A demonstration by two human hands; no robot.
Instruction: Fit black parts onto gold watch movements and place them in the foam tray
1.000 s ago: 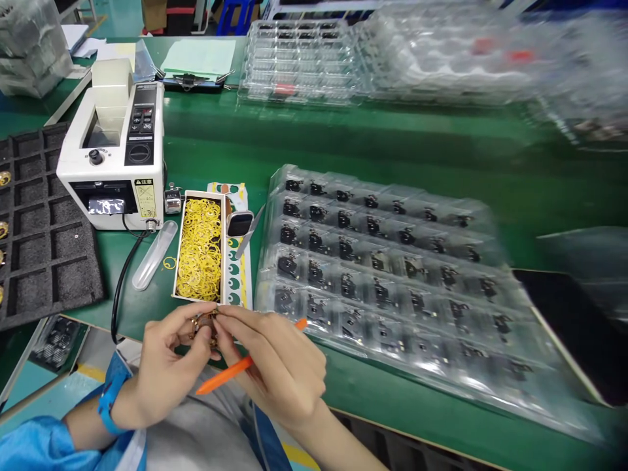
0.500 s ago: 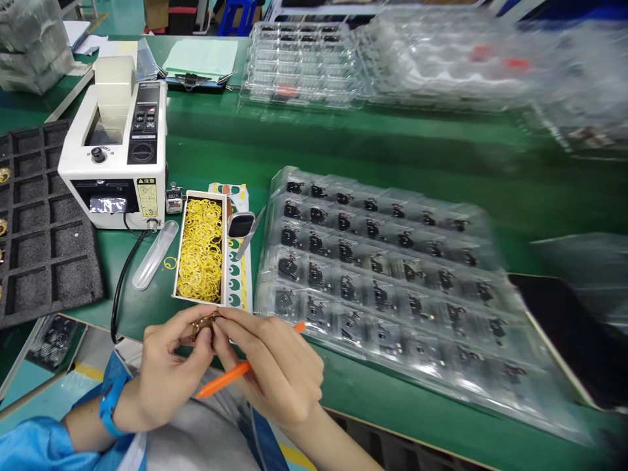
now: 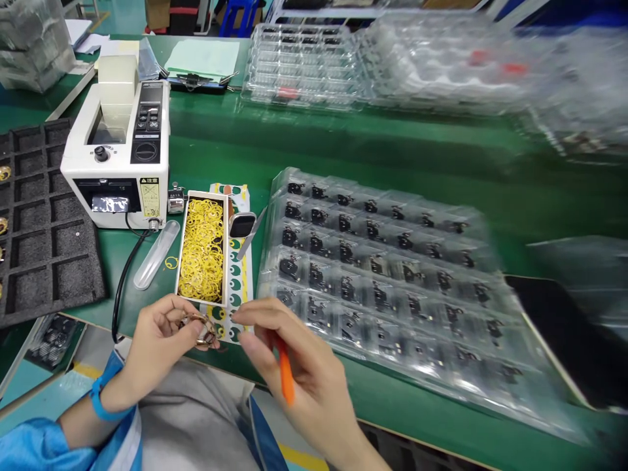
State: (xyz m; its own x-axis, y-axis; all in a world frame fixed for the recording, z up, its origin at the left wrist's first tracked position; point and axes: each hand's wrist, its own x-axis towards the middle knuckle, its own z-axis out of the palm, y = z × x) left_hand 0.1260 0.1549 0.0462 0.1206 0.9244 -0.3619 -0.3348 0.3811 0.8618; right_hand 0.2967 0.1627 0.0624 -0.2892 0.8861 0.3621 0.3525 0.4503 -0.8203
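Note:
My left hand [image 3: 159, 347] pinches a small gold-coloured metal part [image 3: 207, 333] with a rounded frame, just below the box of yellow rings. My right hand [image 3: 304, 373] is apart from it to the right, thumb and index finger spread, while an orange stick-like tool [image 3: 286, 373] is tucked in its other fingers. Loose yellow rings fill a white open box [image 3: 226, 261]. Beside that box lies a sheet of stickers [image 3: 235, 269] with green and yellow shapes, partly under my hands. On the sheet rest a watch-like piece with a dark face [image 3: 242, 226] and thin grey tweezers [image 3: 252, 234].
A white tape dispenser [image 3: 115, 170] and a small counter [image 3: 175, 199] stand left of the box. A clear plastic tray [image 3: 392, 261] of black parts covers the right side. A black foam tray [image 3: 53, 222] lies far left; more clear trays [image 3: 304, 65] are at the back.
My right hand has moved right, away from the gold-coloured part, and its fingers have parted. The orange tool has swung more upright. My left hand keeps the part, slightly lower.

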